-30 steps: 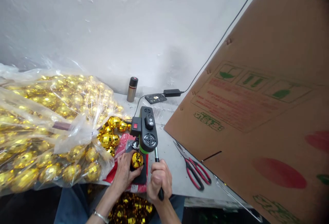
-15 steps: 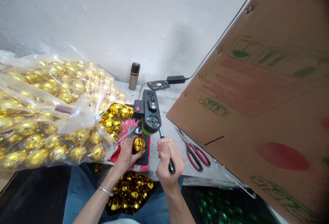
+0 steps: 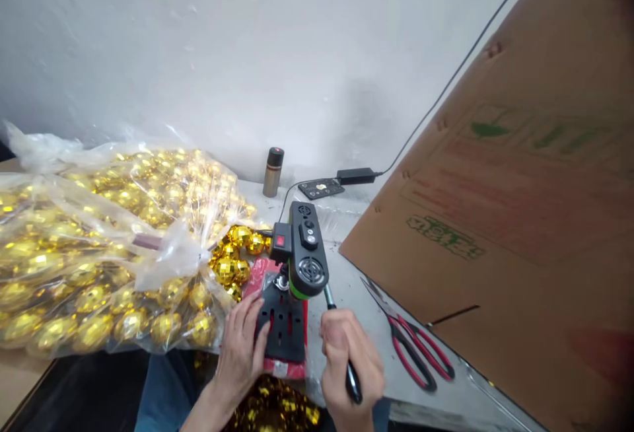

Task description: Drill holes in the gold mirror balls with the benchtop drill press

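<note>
My right hand (image 3: 349,356) is wrapped round the black grip of a lever (image 3: 353,384) on the right side of a small black bench drill press (image 3: 307,250). My left hand (image 3: 242,336) rests at the left edge of the slotted black base plate (image 3: 281,326), its fingers stretched out and nothing visible in them. No ball sits on the plate. Under the base lies a red plastic sheet (image 3: 290,370). Loose gold mirror balls (image 3: 226,270) are heaped just left of the press. More gold balls (image 3: 277,405) show below the table edge, close to my lap.
Clear plastic bags of gold balls (image 3: 94,300) fill the left side. Red-handled scissors (image 3: 416,346) lie to the right, beside a large cardboard box (image 3: 446,220). Along the wall stand a dark-capped bottle (image 3: 273,172), a phone-like slab (image 3: 321,187) and a power adapter (image 3: 355,176).
The gold ball that my left hand held on the base plate is gone from there. My left fingers have opened. My right hand stays on the lever; the view has shifted.
</note>
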### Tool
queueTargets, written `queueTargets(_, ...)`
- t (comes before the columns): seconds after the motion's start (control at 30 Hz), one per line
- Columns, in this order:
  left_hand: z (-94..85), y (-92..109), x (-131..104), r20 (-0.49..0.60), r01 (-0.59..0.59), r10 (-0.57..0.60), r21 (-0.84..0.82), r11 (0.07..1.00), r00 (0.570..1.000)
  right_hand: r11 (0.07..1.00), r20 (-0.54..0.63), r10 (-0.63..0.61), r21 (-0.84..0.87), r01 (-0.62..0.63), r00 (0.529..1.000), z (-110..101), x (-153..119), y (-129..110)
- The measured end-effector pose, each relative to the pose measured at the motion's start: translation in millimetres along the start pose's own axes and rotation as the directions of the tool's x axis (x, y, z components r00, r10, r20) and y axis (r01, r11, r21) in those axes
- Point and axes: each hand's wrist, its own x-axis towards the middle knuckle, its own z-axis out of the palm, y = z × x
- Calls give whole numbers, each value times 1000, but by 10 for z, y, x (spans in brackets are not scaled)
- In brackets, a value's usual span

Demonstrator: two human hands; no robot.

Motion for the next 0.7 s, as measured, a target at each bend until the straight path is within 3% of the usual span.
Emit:
queueTargets(0.07,42,-92,295,-63,48,-38,154,987,997,1000,-2,-11,-10,11,1000,-1,13,-2)
queueTargets(0.17,16,-207,664,-34,114,-109,352,929,993,999,5,-20,-30,20,1000,-4,23,6)
queueTargets(0.27,-95,-295,898,78,167,-222,438,883,972,999,-5,-45,-24,45,999,-8,19,32)
queueTargets(0.43,-179,-507,985,331,171,-352,471,866,875,998,-2,-46,-36,45,999,-3,7,53)
queueTargets(0.5,-171,-589,955,336,193,-326,373,908,884,998,-6,-45,-36,45,999,5,9,47)
queueTargets(0.6,-183,-598,894,235,307,-303,23,951,923,999,-12,-44,-27,44,999,19,24,32)
queueTargets(0.7,-197,-430,782,226,494,-440,-352,795,869,999,-17,-34,-26,33,999,20,54,8)
